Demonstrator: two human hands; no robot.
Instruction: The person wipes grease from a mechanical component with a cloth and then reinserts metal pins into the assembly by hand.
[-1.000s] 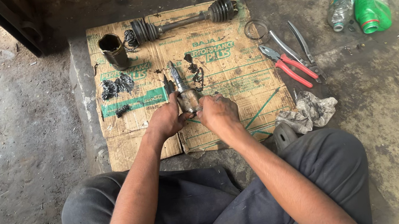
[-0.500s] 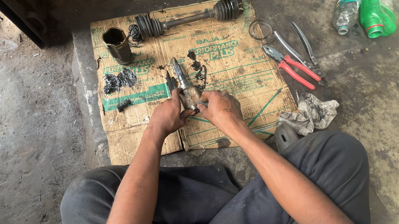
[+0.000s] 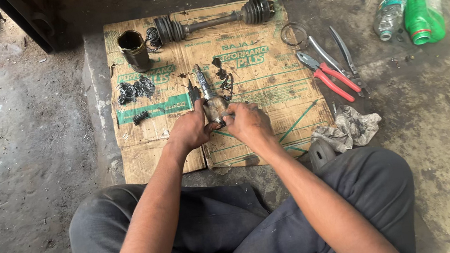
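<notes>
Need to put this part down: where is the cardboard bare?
Bare cardboard lies right of the greasy metal part that both hands hold, short of the red-handled pliers. Its near-left corner is free too. Grease clumps crowd the left.

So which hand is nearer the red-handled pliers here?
The right hand. It grips the greasy metal joint part at mid-cardboard, with the red-handled pliers off to its right on the cardboard's edge. The left hand holds the same part from the far side.

single head-worn camera, looks steeply down from above seated person's lap, faces forward over cardboard sheet (image 3: 270, 113) on concrete floor (image 3: 16, 163), close range, arms reach up from bottom edge
</notes>
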